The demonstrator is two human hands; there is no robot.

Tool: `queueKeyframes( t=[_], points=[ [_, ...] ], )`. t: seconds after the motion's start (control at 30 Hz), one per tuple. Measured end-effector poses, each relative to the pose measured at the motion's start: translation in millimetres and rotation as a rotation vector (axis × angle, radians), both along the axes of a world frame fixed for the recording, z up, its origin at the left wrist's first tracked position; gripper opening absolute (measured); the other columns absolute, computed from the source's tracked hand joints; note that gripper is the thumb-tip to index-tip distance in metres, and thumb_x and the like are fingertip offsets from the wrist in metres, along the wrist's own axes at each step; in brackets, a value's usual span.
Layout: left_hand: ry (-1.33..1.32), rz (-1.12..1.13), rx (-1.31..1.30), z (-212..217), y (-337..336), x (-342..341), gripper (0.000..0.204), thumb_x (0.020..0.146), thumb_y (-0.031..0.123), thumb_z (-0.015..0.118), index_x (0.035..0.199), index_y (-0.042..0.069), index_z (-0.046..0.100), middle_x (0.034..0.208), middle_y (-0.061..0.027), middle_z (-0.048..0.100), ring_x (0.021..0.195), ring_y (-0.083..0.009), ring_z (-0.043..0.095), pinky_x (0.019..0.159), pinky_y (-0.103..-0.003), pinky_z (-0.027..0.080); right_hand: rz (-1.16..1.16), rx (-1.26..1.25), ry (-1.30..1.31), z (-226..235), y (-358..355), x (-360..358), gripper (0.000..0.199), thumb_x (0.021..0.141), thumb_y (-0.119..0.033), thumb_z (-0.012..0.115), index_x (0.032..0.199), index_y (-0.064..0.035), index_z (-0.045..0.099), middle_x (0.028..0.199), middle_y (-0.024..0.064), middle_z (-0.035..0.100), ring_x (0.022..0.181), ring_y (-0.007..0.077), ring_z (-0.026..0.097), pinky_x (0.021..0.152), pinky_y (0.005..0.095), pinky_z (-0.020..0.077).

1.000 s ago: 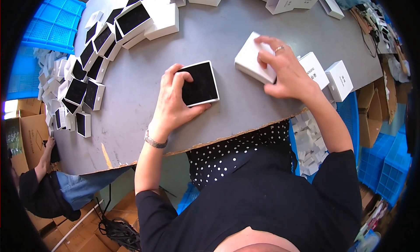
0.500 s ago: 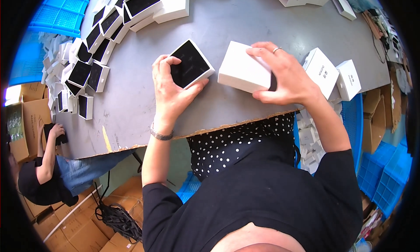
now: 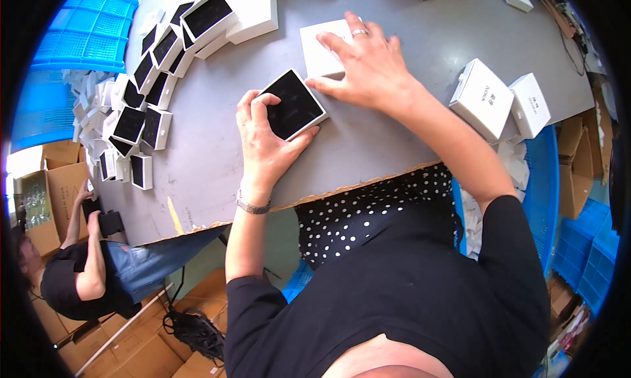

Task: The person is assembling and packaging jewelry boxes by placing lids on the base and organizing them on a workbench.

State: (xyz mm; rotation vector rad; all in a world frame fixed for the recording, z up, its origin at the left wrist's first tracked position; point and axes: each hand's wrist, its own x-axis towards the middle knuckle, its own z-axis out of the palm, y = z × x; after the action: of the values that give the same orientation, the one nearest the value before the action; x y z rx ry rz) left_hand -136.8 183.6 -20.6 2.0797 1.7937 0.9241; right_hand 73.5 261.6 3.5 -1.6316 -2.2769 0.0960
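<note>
My left hand (image 3: 259, 138) grips a small white box tray with a black insert (image 3: 292, 105), its thumb along the near side and fingers curled over the left edge. Beyond it, a white box (image 3: 317, 55) rests on the grey table, partly covered by my right hand (image 3: 371, 66). That hand's fingers are spread over the box's right side, with the thumb pointing toward the tray. Whether the fingertips touch the box is hard to make out. Two closed white boxes, a larger one (image 3: 483, 99) and a narrower one (image 3: 530, 105), sit right of my right forearm.
Several white trays with black inserts (image 3: 128, 125) lie stacked along the table's left side, beside a pile of small white pieces (image 3: 85, 105). Blue crates (image 3: 89, 30) stand far left. A co-worker (image 3: 82, 273) handles a dark item at the left. More white boxes line the far edge.
My right hand has moved the white box away from me and leftward, and its fingers have spread. The left hand keeps its hold on the tray. The view has shifted slightly.
</note>
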Motion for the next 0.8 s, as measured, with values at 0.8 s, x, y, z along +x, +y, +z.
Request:
queueKeyframes(
  t=[0.8],
  points=[
    [-0.009, -0.045, 0.002, 1, -4, -7, 0.092, 0.058, 0.019, 0.093, 0.139, 0.005, 0.050, 0.135, -0.0185, 0.050, 0.133, -0.0378, 0.045, 0.113, -0.046, 0.038, 0.463, 0.097, 0.379, -42, -8, 40, 0.099, 0.062, -0.045, 0.088, 0.145, -0.0072, 0.048, 0.139, 0.0280, 0.045, 0.135, 0.0453, 0.039, 0.112, 0.0533, 0.0374]
  ],
)
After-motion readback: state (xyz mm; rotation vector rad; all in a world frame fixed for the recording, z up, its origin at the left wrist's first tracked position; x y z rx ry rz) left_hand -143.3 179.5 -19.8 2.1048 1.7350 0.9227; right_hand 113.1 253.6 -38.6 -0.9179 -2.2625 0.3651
